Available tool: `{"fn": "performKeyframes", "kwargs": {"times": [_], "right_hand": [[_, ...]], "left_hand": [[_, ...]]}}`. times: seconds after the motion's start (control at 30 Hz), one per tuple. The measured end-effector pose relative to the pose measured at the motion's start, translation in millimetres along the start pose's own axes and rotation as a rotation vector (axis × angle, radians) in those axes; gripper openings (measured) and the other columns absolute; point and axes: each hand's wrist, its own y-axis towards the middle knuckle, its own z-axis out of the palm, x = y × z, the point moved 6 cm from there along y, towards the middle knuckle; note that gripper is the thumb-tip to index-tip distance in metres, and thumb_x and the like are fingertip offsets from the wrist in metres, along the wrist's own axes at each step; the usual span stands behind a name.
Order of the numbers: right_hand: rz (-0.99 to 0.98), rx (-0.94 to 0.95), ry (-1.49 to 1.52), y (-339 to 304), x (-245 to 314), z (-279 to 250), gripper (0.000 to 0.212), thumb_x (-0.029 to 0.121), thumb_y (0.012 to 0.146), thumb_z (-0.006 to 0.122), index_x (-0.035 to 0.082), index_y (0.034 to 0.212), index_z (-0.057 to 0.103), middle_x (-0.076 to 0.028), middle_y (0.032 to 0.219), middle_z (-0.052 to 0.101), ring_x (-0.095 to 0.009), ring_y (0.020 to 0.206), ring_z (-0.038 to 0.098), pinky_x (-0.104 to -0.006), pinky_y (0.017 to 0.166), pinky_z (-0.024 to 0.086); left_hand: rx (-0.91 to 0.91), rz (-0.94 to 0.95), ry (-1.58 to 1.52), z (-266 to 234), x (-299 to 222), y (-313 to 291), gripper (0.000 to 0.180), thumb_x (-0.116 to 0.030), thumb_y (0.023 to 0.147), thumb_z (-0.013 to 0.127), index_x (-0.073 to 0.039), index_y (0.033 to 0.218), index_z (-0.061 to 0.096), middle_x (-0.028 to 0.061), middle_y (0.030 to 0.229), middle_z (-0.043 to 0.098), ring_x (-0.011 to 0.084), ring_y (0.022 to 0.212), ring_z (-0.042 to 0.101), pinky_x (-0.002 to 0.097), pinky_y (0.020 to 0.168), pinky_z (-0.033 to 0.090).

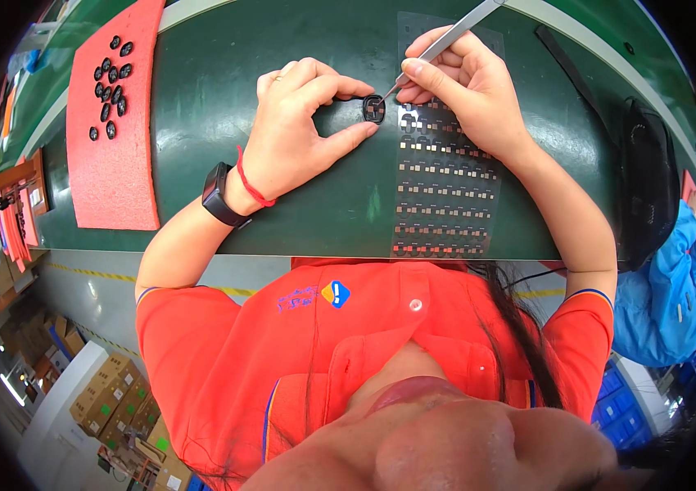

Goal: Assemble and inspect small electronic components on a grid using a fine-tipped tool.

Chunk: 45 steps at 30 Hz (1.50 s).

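My left hand [297, 105] pinches a small black oval part [373, 109] on the green table between thumb and forefinger. Something small and brownish shows inside its rim. My right hand [479, 94] grips silver tweezers [456, 31], whose fine tips reach into the black part. I cannot tell whether the tips hold anything. Under and beside my right hand lies a clear sheet [445, 182] with rows of small dark and copper-coloured pieces; the hand covers part of its upper rows.
On the left of the green table [315, 209] lies a pink foam sheet [115, 192] with several similar black oval parts [110, 90]. A dark strip [565, 65] and a black bag-like thing [649, 184] are at the right. Cardboard boxes [110, 393] stand beyond the table at lower left.
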Motion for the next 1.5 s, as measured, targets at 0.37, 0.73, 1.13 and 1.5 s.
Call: {"fn": "performKeyframes", "kwargs": {"times": [0.37, 0.73, 1.13, 1.5], "right_hand": [[0.001, -0.015, -0.016, 0.1, -0.7, 0.5, 0.019, 0.011, 0.091, 0.06, 0.001, 0.105, 0.053, -0.009, 0.089, 0.064, -0.013, 0.08, 0.065, -0.0233, 0.07, 0.053], [-0.006, -0.01, -0.025, -0.5, -0.1, 1.1, 0.02, 0.011, 0.091, 0.061, 0.0, 0.106, 0.053, -0.01, 0.09, 0.064, -0.013, 0.081, 0.065, -0.0235, 0.071, 0.053], [-0.018, 0.0, -0.028, -1.2, -1.6, 0.8, 0.019, 0.01, 0.091, 0.06, 0.0, 0.106, 0.052, -0.009, 0.091, 0.063, -0.013, 0.082, 0.065, -0.0237, 0.072, 0.053], [-0.043, 0.016, -0.035, -2.9, -1.5, 2.5, 0.019, 0.009, 0.091, 0.059, 0.0, 0.106, 0.051, -0.009, 0.093, 0.063, -0.013, 0.084, 0.065, -0.0242, 0.073, 0.053]], "left_hand": [[-0.001, -0.008, 0.0, -0.5, 0.2, 0.2, 0.029, -0.021, 0.066, 0.078, -0.015, 0.094, 0.069, -0.0027, 0.082, 0.053, 0.0141, 0.076, 0.052, 0.0315, 0.083, 0.032], [-0.002, 0.001, -0.002, -0.4, -1.3, 0.4, 0.03, -0.02, 0.066, 0.079, -0.015, 0.094, 0.069, -0.0026, 0.082, 0.053, 0.0141, 0.077, 0.052, 0.0308, 0.082, 0.032], [-0.001, 0.008, 0.023, -0.6, -2.3, 1.0, 0.029, -0.02, 0.066, 0.079, -0.015, 0.093, 0.07, -0.0026, 0.081, 0.053, 0.0142, 0.076, 0.052, 0.0318, 0.081, 0.032], [0.001, 0.022, 0.033, -0.8, -2.9, 0.9, 0.028, -0.02, 0.066, 0.078, -0.015, 0.092, 0.07, -0.0023, 0.082, 0.054, 0.0144, 0.077, 0.052, 0.0324, 0.082, 0.032]]}}
